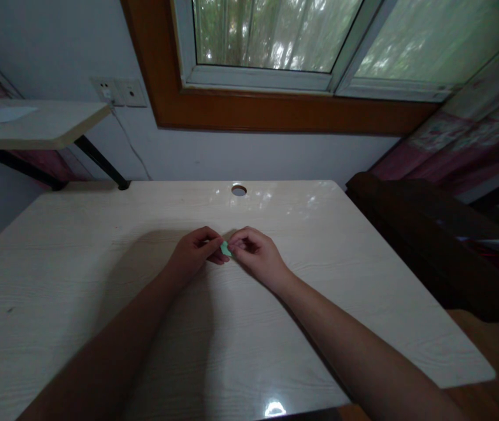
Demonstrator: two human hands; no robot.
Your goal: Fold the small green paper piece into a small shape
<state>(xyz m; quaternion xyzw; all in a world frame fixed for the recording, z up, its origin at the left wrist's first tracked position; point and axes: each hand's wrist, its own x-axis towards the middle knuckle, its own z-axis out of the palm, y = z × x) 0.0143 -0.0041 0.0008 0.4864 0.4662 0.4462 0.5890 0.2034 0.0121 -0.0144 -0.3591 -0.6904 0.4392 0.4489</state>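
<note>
A small, flat, light-green piece that looks like paper (pixel 226 249) is held between both hands, just above the middle of the pale desk. My left hand (pixel 197 245) pinches its left side between thumb and fingers. From the other side, my right hand (pixel 255 250) grips its right edge with the fingertips curled in. Most of the green piece is covered by the fingers, so its full shape cannot be made out.
The pale wood-grain desk (pixel 258 351) has a round cable hole (pixel 239 190) near its back edge. A raised shelf (pixel 34 131) on black legs stands at the left. Behind are wall sockets (pixel 120 92) and a window (pixel 267 58). Dark wooden furniture (pixel 407 234) adjoins the right side.
</note>
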